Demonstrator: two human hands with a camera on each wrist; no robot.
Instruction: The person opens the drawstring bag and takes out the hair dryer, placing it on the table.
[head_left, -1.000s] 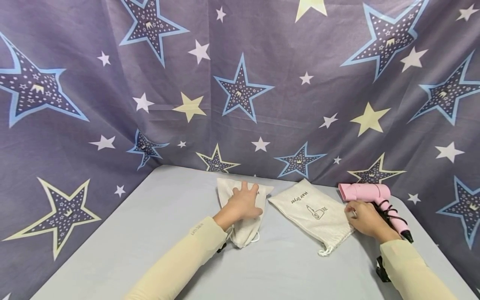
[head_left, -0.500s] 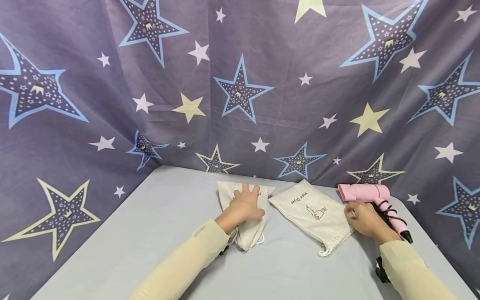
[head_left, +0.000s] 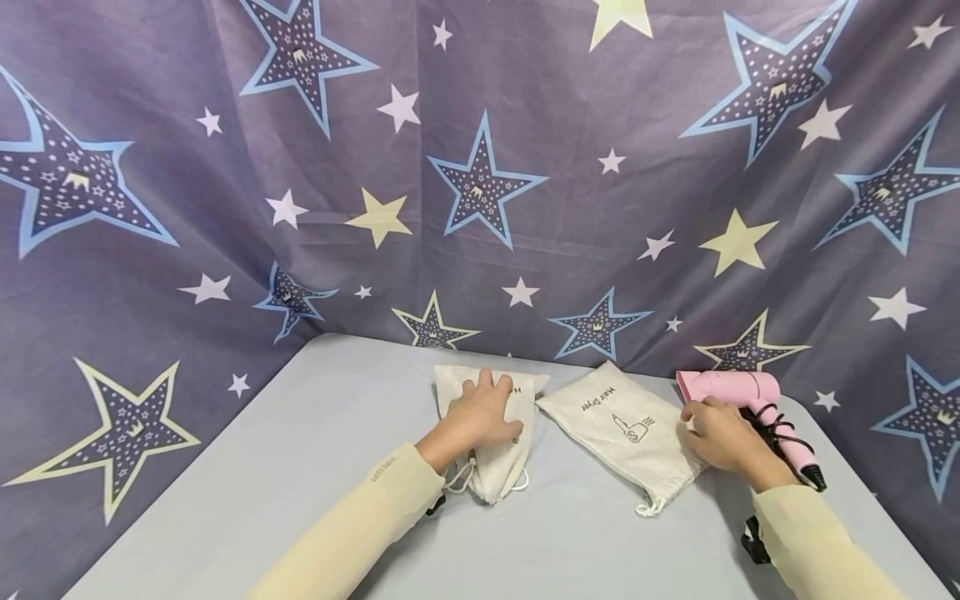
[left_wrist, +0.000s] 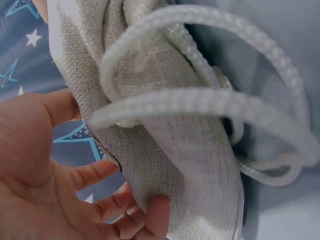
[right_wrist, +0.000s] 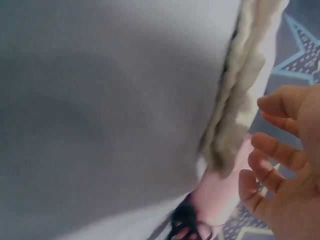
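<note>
Lying near the back of the pale table point(head_left: 337, 408), a cream drawstring bag point(head_left: 497, 479) sits under the left hand point(head_left: 478, 417), its white cord point(head_left: 523, 481) looping out at the near end. That hand's fingers are spread wide over the cloth, hiding part of the print; the left wrist view shows fingertips against the bag's side, with loops of cord across the front of the cloth. Just to the right lies a second cream bag point(head_left: 596, 417), flat and set at a slant, printed "Hair Dryer" above a small dryer drawing, its gathered end toward the near side. At its right edge is the right hand point(head_left: 723, 437), fingers loosely bent and parted from the thumb, gripping nothing; whether a fingertip touches the cloth I cannot tell. Beyond that hand rests a pink hair dryer point(head_left: 738, 386), nozzle pointing left, black cable point(head_left: 787, 437) wound about its handle. Cream sleeves point(head_left: 348, 521) cover both forearms. A purple star-patterned cloth point(head_left: 480, 67) hangs behind.
</note>
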